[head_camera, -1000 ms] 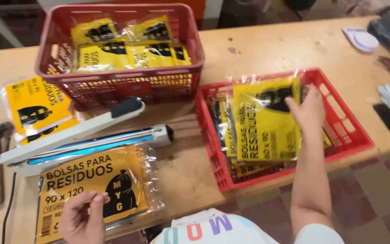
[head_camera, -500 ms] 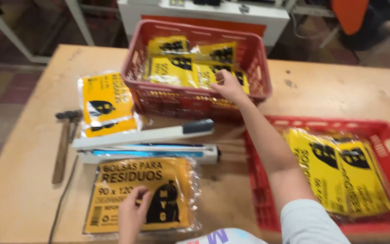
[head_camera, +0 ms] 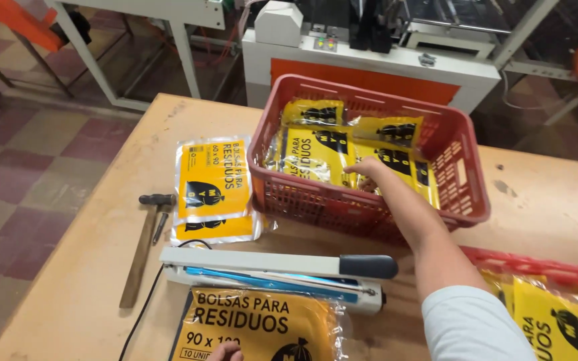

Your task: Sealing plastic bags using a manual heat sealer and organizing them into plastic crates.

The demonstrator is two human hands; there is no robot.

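Head view: wooden table (head_camera: 536, 200) on checkered tiles; right hand (head_camera: 369, 170) fingers curl over basket packets (head_camera: 316, 154).

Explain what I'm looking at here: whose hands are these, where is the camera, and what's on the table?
The picture comes from a camera worn on a person's head, looking down at their own bare hands; there is no robot. The right hand reaches into the red basket, its fingers on the yellow packets inside. I cannot tell whether it has gripped one. Only the fingertips of the left hand show at the bottom edge, resting on a large yellow packet. Just beyond that packet lies a bag sealer with a long white arm and a dark handle. Left of the basket is a small stack of packets, and beside it a hammer. All of this sits on a wooden table. A second red crate with more packets shows at the right.
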